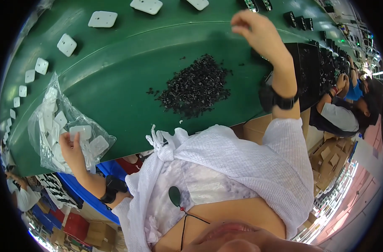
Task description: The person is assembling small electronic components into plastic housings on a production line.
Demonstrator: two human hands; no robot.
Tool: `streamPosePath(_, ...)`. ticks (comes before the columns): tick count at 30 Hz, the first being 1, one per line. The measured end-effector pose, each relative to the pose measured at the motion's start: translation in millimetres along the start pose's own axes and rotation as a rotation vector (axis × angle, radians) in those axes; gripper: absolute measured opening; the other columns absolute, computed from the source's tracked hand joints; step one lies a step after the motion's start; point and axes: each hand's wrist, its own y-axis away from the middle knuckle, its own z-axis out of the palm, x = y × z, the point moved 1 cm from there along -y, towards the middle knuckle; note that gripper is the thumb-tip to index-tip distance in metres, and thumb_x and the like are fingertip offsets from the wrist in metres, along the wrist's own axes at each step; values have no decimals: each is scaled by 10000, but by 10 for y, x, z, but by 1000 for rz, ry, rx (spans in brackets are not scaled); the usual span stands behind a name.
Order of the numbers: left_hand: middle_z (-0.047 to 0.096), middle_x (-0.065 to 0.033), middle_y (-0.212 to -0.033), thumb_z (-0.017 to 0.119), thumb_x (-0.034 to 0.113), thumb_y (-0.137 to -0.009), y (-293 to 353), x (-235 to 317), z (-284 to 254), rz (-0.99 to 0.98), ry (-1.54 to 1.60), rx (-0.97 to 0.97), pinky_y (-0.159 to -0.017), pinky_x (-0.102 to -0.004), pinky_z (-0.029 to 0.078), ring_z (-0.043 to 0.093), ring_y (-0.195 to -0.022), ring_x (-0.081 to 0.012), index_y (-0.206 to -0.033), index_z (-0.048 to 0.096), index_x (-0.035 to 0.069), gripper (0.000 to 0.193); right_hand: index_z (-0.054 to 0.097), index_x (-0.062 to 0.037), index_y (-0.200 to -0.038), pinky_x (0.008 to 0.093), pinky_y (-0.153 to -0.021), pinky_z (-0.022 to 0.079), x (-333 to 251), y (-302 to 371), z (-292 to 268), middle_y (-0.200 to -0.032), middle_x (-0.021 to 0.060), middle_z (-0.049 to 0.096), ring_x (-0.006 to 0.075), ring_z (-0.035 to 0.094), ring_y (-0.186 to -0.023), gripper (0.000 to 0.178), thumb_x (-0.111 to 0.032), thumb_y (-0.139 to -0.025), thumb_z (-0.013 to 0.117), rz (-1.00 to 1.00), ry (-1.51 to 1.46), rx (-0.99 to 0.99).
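At the left, my left hand (pixel 72 150) reaches over a clear plastic bag (pixel 37 136) filled with white plastic covers. Its thumb and finger are at the edge of one white plastic cover (pixel 83 132), apparently gripping it; the exact contact is hard to make out. A second white cover (pixel 99 145) lies beside it in the bag. My right hand (pixel 251 28) is raised over the far right of the green table, fingers curved and apart, with nothing visible between them. Just beyond it lies a green circuit board in a black housing (pixel 251 5).
A heap of small black parts (pixel 195 86) covers the table's middle. White covers (pixel 102 19) form a curved row along the far and left side. Black housings (pixel 299 22) and a large black tray (pixel 307 71) stand right, near a co-worker (pixel 340 115). A blue bin (pixel 80 191) sits below the table edge.
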Motion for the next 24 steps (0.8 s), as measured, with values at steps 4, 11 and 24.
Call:
streamPosePath(4,554,-31,-849,687,126,-874,-98,274,-83,-2,222,153,-571,-219,428,518,-658,-89,-1013,525,6,245,582,-57,-964,354,-738,475,-19,641,133,-872,88,578,271,585,-827,220,-65,-770,686,10,114,-72)
streamPosePath(11,538,-16,-847,639,29,-889,-94,1436,560,167,676,-5,-520,-171,407,534,-642,-59,-1126,541,31,257,536,-46,-878,381,-738,465,-102,946,448,-853,80,528,279,540,-854,169,28,-754,626,15,293,17)
streamPosePath(24,570,-25,-831,570,-9,-910,61,2081,1111,303,821,-343,-490,-200,408,551,-565,-70,-1013,660,11,138,615,3,-929,300,-747,499,-509,719,395,-897,93,588,210,590,-805,118,34,-816,627,28,-240,123)
